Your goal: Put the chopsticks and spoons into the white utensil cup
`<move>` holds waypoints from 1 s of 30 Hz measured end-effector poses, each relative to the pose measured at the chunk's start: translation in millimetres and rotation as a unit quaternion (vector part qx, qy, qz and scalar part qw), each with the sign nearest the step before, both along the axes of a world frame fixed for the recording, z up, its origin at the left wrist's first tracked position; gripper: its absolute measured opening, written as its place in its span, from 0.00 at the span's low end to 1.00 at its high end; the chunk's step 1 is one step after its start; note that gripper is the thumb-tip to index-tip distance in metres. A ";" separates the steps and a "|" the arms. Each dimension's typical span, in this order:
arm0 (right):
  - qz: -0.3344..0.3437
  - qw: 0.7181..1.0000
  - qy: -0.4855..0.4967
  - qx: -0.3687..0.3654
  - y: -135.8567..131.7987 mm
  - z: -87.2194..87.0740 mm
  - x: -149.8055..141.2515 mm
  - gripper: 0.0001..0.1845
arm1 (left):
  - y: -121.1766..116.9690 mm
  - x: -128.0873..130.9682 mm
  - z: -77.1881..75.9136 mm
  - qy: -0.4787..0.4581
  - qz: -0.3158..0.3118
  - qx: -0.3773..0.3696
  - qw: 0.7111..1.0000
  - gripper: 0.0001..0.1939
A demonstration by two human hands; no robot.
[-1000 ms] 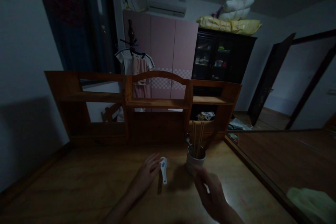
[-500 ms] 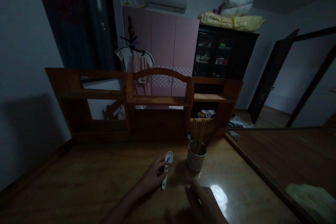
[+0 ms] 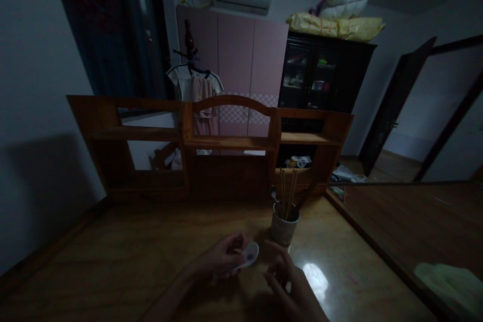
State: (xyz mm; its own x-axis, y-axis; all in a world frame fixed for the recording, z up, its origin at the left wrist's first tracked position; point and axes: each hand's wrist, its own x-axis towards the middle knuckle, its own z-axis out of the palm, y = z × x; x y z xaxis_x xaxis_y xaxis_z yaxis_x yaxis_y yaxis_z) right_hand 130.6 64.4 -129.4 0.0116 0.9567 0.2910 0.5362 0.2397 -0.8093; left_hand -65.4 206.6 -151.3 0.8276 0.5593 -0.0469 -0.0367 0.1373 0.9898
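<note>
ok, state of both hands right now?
Left hand: closed, holding the white spoon.
Right hand: open, fingers loosely curled, nothing visible in it, near the cup.

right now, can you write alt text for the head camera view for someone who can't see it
A person's left hand holds a white spoon with a blue mark at a wooden desk, the right hand nearby, its fingers partly curled. Beyond the right hand stands a pale cup holding chopsticks and a metal spoon, with wooden shelving behind.
</note>
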 end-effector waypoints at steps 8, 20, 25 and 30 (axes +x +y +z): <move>0.082 0.996 -0.014 -0.020 4.5 -0.4 0.5 0.23 | 2.3 5.1 -8.8 0.070 -0.036 0.019 0.997 0.22; 0.087 0.972 -0.203 0.073 13.5 0.8 5.6 0.10 | 5.4 -1.2 -4.6 0.074 -0.035 0.033 0.996 0.21; 0.091 0.937 -0.276 0.195 -11.0 25.6 15.6 0.21 | 3.8 1.0 -5.2 0.034 -0.056 0.020 0.998 0.20; 0.059 0.934 -0.254 0.245 -14.9 23.1 28.9 0.20 | 5.6 1.9 0.1 0.022 0.004 0.043 0.999 0.18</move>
State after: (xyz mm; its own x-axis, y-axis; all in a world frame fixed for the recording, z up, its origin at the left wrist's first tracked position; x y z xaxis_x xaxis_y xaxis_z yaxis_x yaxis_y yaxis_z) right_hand 159.5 49.5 -106.3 -0.3442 0.6937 0.6327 0.7672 0.5963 -0.2364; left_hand -63.6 212.1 -151.2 0.8217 0.5689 -0.0349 0.0064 0.0520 0.9986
